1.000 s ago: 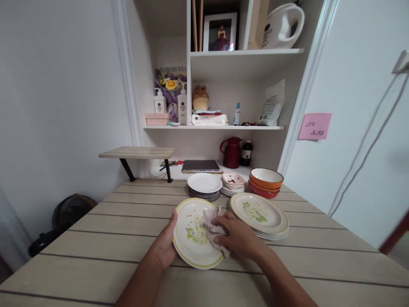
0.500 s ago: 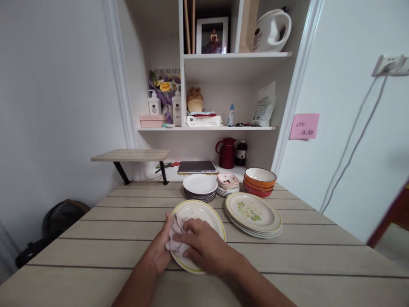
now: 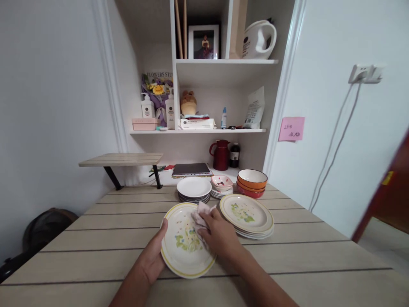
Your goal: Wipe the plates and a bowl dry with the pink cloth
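Note:
A cream plate (image 3: 182, 256) with a yellow rim and a green leafy print is tilted a little above the table. My left hand (image 3: 153, 253) grips its left edge, thumb on the rim and the other fingers hidden beneath. In my right hand (image 3: 219, 232) is a bunched pale pink cloth (image 3: 200, 215), pressed on the plate's upper right part. Just right of that hand stands a stack of similar plates (image 3: 265, 219), the top one with the same green print.
Behind the plate stand a stack of white plates (image 3: 194, 186), small pink bowls (image 3: 221, 182) on saucers, and orange and red bowls (image 3: 252, 179). A small raised shelf (image 3: 121, 159) is at the back left. A red jug (image 3: 220, 154) stands further back.
My right hand has moved the cloth from the plate's left side to its upper right, uncovering the green print. My left hand still holds the left edge. The view has shifted slightly.

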`<action>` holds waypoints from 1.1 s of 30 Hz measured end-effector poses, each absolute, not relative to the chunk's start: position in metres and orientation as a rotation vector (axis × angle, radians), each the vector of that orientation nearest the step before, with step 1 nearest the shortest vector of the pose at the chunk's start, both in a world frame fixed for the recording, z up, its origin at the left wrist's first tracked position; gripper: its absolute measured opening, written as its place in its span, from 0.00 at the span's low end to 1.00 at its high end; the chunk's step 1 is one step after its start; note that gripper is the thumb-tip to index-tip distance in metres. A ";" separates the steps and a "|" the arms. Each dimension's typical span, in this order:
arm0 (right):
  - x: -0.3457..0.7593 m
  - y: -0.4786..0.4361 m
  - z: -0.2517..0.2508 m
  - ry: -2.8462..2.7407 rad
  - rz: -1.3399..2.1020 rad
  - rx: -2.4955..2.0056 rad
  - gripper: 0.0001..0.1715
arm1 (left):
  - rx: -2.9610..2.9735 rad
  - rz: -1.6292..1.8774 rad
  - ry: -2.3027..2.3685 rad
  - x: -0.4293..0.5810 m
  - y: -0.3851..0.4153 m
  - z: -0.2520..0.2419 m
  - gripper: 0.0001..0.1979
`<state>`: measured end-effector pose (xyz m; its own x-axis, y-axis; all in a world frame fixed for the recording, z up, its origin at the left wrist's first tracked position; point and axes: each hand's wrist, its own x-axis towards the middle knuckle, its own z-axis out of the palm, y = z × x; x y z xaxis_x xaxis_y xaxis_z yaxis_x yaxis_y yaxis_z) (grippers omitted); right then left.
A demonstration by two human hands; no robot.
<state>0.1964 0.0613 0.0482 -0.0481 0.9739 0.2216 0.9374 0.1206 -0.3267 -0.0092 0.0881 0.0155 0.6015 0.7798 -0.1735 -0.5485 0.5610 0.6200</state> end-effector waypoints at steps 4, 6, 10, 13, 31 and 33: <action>0.165 0.066 0.054 -2.071 -0.046 -1.728 0.31 | 0.569 0.842 0.562 -0.010 0.089 0.014 0.35; 0.153 0.063 0.054 -2.206 -0.091 -1.522 0.34 | 0.565 0.874 0.626 -0.011 0.090 0.013 0.34; 0.149 0.052 0.050 -2.474 -0.068 -1.152 0.33 | 0.555 0.915 0.668 -0.010 0.088 0.017 0.33; 0.166 0.044 0.047 -2.598 0.143 -0.990 0.27 | 0.550 0.917 0.706 -0.007 0.084 0.022 0.34; 0.182 0.078 0.049 -1.978 -0.029 -1.887 0.31 | 0.552 0.818 0.540 -0.005 0.086 0.019 0.34; 0.171 0.080 0.050 -2.047 -0.079 -1.799 0.32 | 0.555 0.808 0.548 -0.004 0.085 0.021 0.33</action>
